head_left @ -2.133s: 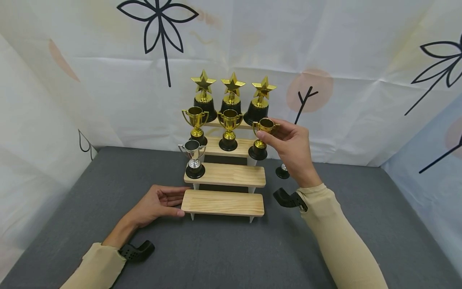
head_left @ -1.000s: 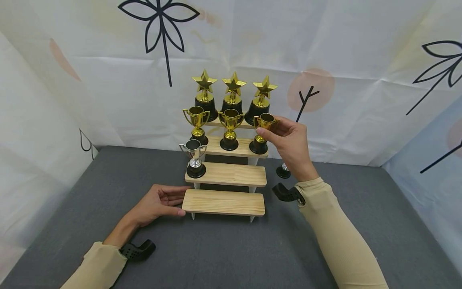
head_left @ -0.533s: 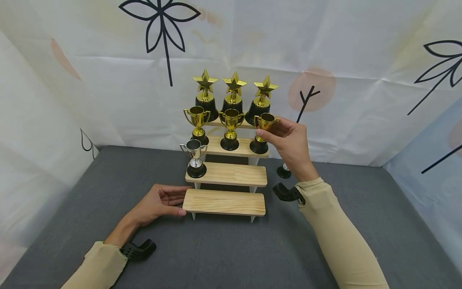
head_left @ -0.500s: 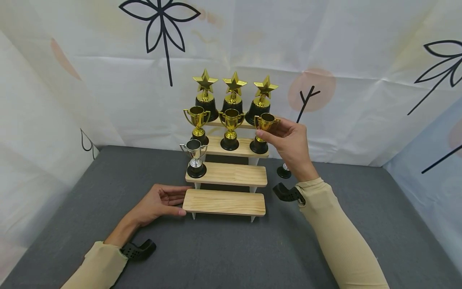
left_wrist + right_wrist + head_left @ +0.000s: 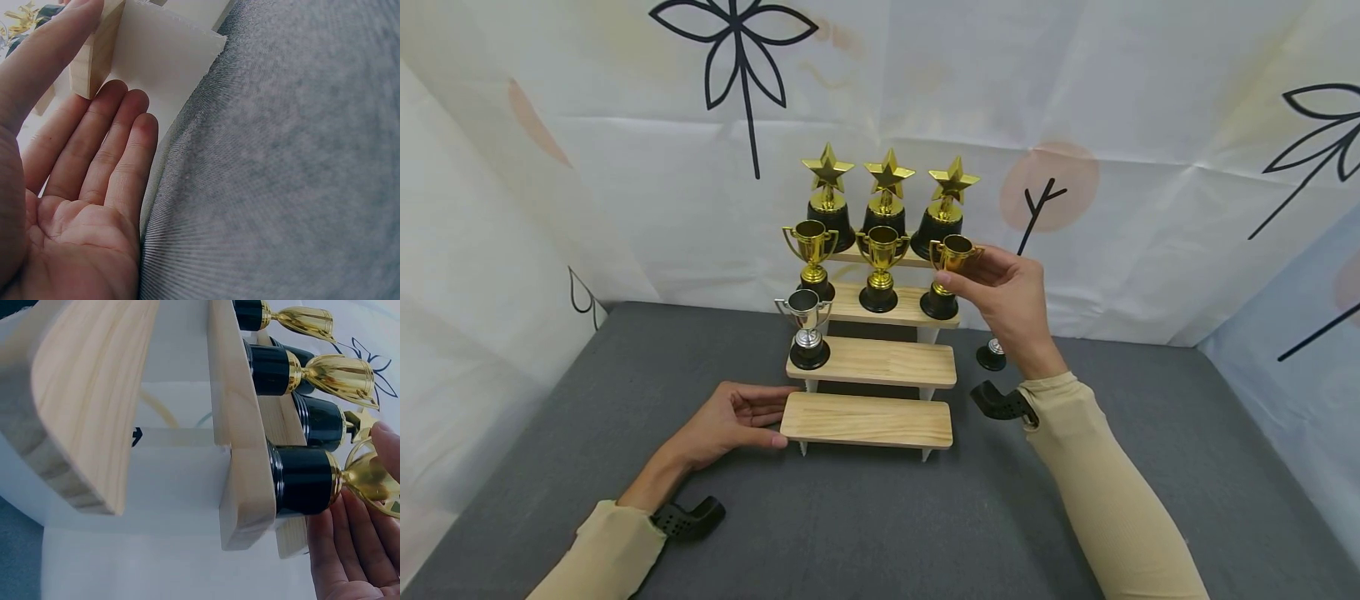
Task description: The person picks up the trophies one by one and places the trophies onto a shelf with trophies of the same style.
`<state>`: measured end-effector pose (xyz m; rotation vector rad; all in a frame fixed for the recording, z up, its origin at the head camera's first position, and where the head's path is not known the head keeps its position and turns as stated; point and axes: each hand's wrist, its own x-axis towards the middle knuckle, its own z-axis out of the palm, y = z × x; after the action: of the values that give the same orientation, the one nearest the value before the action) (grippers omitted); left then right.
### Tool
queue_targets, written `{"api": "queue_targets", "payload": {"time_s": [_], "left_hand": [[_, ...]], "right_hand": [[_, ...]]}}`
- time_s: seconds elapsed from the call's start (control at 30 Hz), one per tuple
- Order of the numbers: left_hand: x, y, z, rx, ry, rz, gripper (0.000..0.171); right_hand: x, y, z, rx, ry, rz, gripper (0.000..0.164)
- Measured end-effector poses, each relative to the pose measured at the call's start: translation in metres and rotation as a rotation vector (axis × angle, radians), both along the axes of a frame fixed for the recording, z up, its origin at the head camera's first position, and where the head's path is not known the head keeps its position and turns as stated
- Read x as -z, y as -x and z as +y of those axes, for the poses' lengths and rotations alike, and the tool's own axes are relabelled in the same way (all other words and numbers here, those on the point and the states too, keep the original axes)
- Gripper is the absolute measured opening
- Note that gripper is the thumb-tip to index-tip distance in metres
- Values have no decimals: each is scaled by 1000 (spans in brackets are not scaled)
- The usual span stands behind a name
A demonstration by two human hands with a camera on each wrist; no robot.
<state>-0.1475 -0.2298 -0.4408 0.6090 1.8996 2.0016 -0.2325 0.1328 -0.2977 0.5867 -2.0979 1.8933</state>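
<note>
My right hand (image 5: pixel 1011 296) pinches a gold trophy cup (image 5: pixel 957 250) between thumb and fingers. Its black base stands on the right end of the second shelf from the top (image 5: pixel 902 310), as the right wrist view also shows. Two more gold trophy cups, the left one (image 5: pixel 810 242) and the middle one (image 5: pixel 882 246), share that shelf. At the left end of the lowest wooden shelf (image 5: pixel 865 421), my left hand (image 5: pixel 722 429) rests with straight fingers, its thumb at the front corner and fingertips by the side. One silver trophy cup (image 5: pixel 805 312) stands on the shelf above.
Three gold star trophies, one at the right (image 5: pixel 951 187), line the top shelf. A silver-and-black trophy (image 5: pixel 991 356) stands on the grey table (image 5: pixel 865 525) behind my right wrist, mostly hidden. White patterned cloth (image 5: pixel 647 208) hangs behind the stand.
The right gold cup has shifted slightly back from the shelf's front edge, and its base now sits on the board. My right hand still holds it; the left hand stays put.
</note>
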Motion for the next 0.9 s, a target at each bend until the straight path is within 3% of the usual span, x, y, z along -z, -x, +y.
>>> {"api": "queue_targets", "payload": {"time_s": [0.43, 0.9], "left_hand": [[3, 1, -1, -8, 10, 14, 74], [2, 0, 0, -7, 11, 14, 72]], "right_hand": [[6, -2, 13, -51, 109, -2, 34], [17, -10, 26, 26, 72, -56, 48]]}}
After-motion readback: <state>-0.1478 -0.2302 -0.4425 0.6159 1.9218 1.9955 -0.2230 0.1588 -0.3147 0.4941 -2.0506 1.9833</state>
